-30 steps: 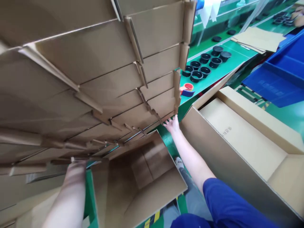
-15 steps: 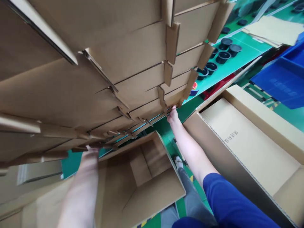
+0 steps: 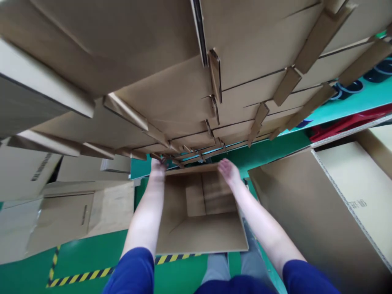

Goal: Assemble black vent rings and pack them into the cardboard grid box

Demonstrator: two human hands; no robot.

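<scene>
A large slotted cardboard divider (image 3: 180, 87) made of interlocking strips slants across the upper part of the head view. My left hand (image 3: 158, 164) is at its lower edge, with the fingers partly hidden by the cardboard and closed on it. Just below the same edge, my right hand (image 3: 229, 170) is apart from the cardboard; its fingers are loosely bent and hold nothing that I can see. Between my forearms stands an open cardboard box (image 3: 202, 237), its inner walls and bottom showing. My right hand is close to its far rim.
A second open cardboard box (image 3: 294, 204) stands at the right. Flat cardboard pieces (image 3: 64, 216) lie at the left. Behind the divider, black round cups (image 3: 349, 87) sit on a green table (image 3: 364, 102). Yellow-black tape (image 3: 82, 277) marks the green floor.
The view has turned left, so the open box now sits centrally. My right hand has come off the divider's lower edge. My left hand remains at that edge.
</scene>
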